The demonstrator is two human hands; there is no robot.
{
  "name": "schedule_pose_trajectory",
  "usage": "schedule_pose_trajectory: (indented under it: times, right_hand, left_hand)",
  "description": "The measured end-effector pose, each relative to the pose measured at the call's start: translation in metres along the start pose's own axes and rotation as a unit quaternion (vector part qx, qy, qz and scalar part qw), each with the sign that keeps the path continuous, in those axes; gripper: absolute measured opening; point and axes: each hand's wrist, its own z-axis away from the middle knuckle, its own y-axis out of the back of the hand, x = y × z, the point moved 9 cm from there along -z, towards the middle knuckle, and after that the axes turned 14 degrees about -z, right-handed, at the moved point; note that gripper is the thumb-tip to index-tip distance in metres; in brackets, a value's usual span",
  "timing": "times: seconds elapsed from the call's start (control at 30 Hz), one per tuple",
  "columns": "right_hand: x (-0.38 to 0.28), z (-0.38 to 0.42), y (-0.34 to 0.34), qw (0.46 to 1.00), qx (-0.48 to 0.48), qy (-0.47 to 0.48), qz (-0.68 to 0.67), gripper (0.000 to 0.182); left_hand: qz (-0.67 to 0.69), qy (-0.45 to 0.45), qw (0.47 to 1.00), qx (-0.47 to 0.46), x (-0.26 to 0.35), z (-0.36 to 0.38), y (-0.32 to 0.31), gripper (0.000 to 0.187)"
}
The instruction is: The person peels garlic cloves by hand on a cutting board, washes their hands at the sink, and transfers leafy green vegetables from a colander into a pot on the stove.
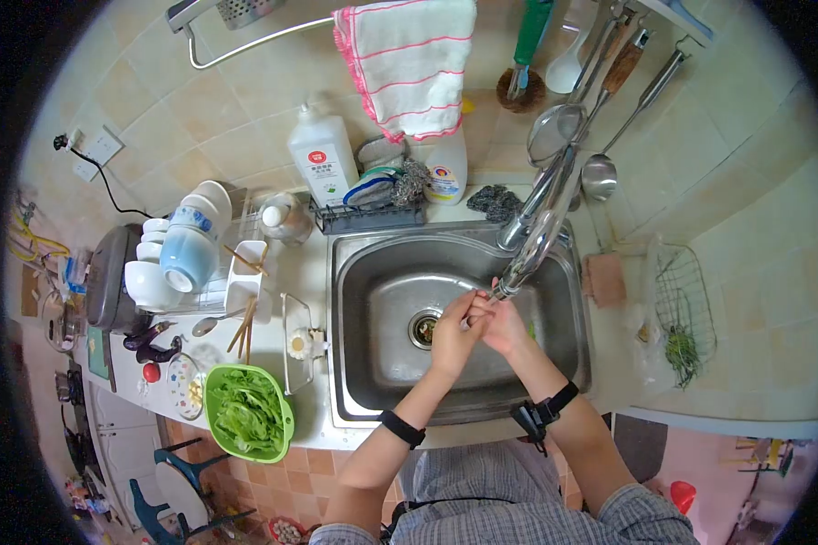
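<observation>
My left hand [453, 341] and my right hand [505, 329] meet over the right half of the steel sink [373, 397], just below the spout of the chrome faucet [538, 243]. My left hand shows its back, with partly stretched fingers laid against those of my right hand. The palm of my right hand is turned up and its fingers are loosely bent. No object shows in either hand, though the overlapping fingers hide part of the view. Left of my hands lies the drain [423, 329], with small scraps in it. A sliver of green shows beside my right hand.
Left of the sink stand a green basket [287, 425] of leafy greens, a rack with bowls [189, 258] and chopsticks [243, 329]. Behind it are a white bottle [323, 162], a spray bottle [447, 173] and steel wool [493, 202]. A wire basket [686, 286] stands right.
</observation>
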Motion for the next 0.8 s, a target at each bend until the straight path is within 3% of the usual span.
schedule_pose_trajectory:
  times: [0.07,0.17,0.23,0.3,0.37,0.43,0.53,0.67,0.73,0.77,0.8]
  right_hand:
    - [-0.006,0.004,0.005,0.998,0.035,0.035,0.035,0.038]
    - [-0.006,0.009,0.008,0.991,0.03,0.054,0.119,0.027]
    - [-0.017,0.011,0.012,0.971,0.083,0.125,0.186,0.029]
    - [-0.019,0.016,0.013,0.97,0.06,0.126,0.2,0.027]
    - [-0.022,0.019,0.014,0.968,0.038,0.126,0.214,0.026]
    - [-0.033,0.025,0.006,0.908,0.004,0.184,0.376,0.022]
    - [-0.042,0.026,0.005,0.864,0.019,0.212,0.456,0.025]
    - [-0.035,0.039,-0.018,0.88,-0.013,0.178,0.441,0.029]
    - [-0.032,0.042,-0.006,0.937,0.055,0.146,0.312,0.038]
    - [-0.035,0.04,0.001,0.937,0.055,0.146,0.311,0.038]
    - [-0.036,0.038,-0.002,0.899,0.025,0.146,0.413,0.035]
  left_hand:
    - [-0.073,-0.038,0.996,0.045,0.01,0.0,0.006,0.038]
    - [-0.14,-0.02,0.984,0.11,0.008,-0.001,0.013,0.025]
    - [-0.144,0.004,0.984,0.107,0.009,-0.001,0.02,0.021]
    - [-0.151,0.028,0.983,0.103,0.005,-0.001,0.023,0.018]
    - [-0.133,0.049,0.987,0.073,-0.009,-0.002,0.017,0.015]
    - [-0.083,0.082,0.992,0.057,-0.026,-0.002,0.009,0.014]
    - [-0.03,0.106,0.993,0.03,-0.036,0.0,0.004,0.013]
    - [0.045,0.061,0.997,-0.009,-0.025,0.002,0.002,0.012]
    - [0.082,0.083,0.993,-0.024,-0.031,0.002,0.0,0.013]
    - [0.119,0.105,0.987,-0.037,-0.036,0.003,-0.003,0.015]
    - [0.118,0.105,0.987,-0.038,-0.036,0.001,-0.003,0.015]
